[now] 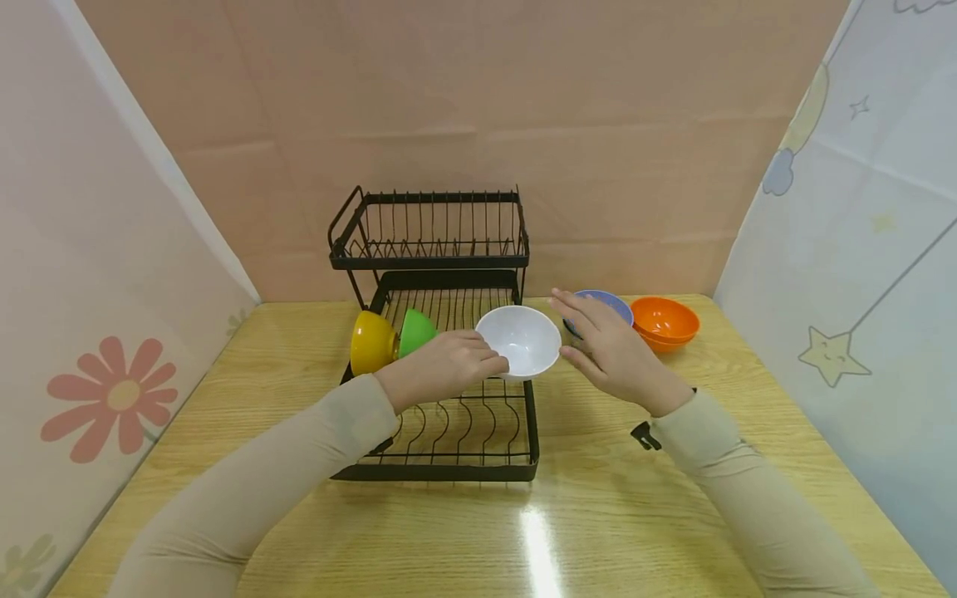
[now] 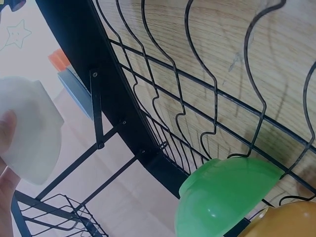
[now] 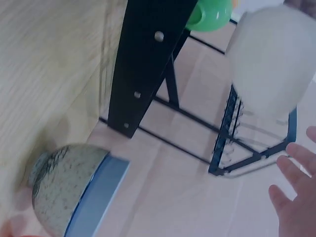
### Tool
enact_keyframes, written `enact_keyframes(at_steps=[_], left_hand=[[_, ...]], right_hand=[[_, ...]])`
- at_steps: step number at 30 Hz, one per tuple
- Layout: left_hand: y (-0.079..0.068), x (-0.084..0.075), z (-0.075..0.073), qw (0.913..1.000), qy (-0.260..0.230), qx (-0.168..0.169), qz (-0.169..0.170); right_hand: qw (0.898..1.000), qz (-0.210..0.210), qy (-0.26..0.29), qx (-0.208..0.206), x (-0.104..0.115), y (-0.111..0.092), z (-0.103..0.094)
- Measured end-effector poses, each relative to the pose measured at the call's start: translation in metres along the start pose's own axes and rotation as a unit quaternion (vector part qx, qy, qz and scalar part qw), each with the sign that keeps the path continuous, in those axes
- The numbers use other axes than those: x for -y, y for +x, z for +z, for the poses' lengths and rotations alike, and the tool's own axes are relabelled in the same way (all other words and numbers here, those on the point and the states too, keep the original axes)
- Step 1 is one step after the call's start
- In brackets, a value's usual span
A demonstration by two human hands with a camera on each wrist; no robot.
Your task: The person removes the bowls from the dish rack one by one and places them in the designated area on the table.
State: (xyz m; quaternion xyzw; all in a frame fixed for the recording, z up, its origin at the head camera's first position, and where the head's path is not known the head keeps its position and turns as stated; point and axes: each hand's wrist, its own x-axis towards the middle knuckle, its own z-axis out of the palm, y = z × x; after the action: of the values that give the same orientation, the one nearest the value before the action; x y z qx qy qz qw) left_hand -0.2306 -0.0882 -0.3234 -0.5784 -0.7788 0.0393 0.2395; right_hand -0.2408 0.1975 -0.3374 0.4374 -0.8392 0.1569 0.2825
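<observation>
A white bowl [image 1: 521, 339] is held above the right side of the black dish rack [image 1: 435, 473], its inside facing me. My left hand [image 1: 446, 365] pinches the bowl's left rim, thumb and fingers on either side of the wall. Just right of the bowl is my right hand [image 1: 615, 353], fingers extended and apart from it. In the right wrist view a gap shows between those fingers [image 3: 295, 173] and the bowl. A green bowl [image 1: 415, 332] and a yellow bowl [image 1: 372, 342] stand on edge in the rack's lower tier, left of the white one.
Behind my right hand sits a blue-rimmed, speckled bowl [image 3: 74, 180], partly hidden in the head view. Beside it are stacked orange bowls [image 1: 664, 322]. The rack's upper tier [image 1: 429, 262] rises at the back. Printed cloth walls surround the wooden table [image 1: 598, 515].
</observation>
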Motion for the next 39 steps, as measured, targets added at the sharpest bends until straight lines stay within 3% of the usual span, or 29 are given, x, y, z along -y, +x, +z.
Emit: enact_keyframes(at_steps=[8, 21, 39], left_hand=[[0.001, 0.001, 0.002, 1.0, 0.0, -0.003, 0.001], [-0.001, 0.001, 0.005, 0.9998, 0.015, -0.007, 0.006], [0.0, -0.002, 0.006, 0.9998, 0.009, -0.011, 0.011]], right_hand=[[0.997, -0.046, 0.007, 0.055, 0.016, 0.001, 0.013], [0.994, -0.075, 0.011, 0.078, 0.021, 0.001, 0.023], [0.99, -0.14, -0.006, 0.024, 0.021, 0.004, 0.034]])
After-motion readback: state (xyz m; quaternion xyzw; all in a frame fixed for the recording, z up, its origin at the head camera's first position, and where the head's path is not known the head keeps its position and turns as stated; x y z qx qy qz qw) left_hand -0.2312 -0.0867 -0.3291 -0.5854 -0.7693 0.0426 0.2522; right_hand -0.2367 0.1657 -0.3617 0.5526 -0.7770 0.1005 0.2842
